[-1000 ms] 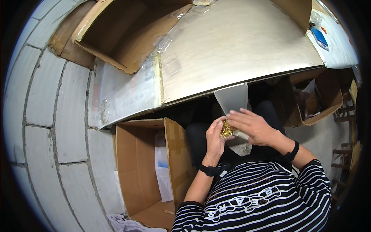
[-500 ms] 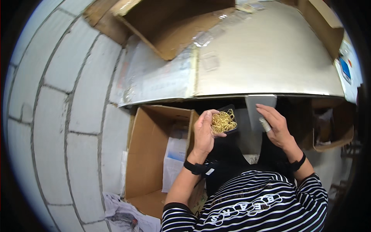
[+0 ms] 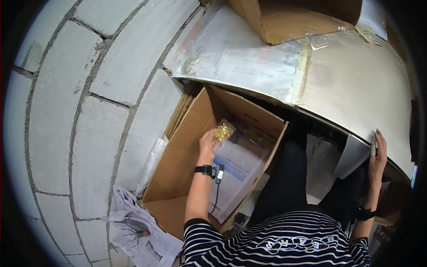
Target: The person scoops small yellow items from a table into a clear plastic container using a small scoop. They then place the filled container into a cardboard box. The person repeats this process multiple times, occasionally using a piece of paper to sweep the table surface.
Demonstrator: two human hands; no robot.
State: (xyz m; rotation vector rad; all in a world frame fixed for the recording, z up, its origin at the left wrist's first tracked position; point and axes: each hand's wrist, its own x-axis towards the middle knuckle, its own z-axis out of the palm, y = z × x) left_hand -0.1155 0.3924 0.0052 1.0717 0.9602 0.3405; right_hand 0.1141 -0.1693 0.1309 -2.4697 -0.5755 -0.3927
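Observation:
My left hand (image 3: 209,144) is closed on a small clear plastic box (image 3: 227,125) packed with gold-coloured wire pieces (image 3: 223,132), whose exact kind is too blurred to tell. It reaches into the tall cardboard box (image 3: 169,164) on the left, above a printed sheet (image 3: 235,167) lying inside. At the front edge of the table (image 3: 356,93), my right hand (image 3: 378,155) rests with its fingers stretched out and nothing in them. One of its fingers has a pale wrapping.
Another open cardboard box (image 3: 289,31) lies on the table, with clear plastic trays (image 3: 318,41) beside it. A block wall (image 3: 58,111) runs along the left. Crumpled printed paper (image 3: 138,231) sits at lower left, and a grey panel (image 3: 352,155) hangs below the table edge.
My left hand has carried the plastic box leftward into the cardboard box. My right hand has moved right to the table edge. The view has swung left.

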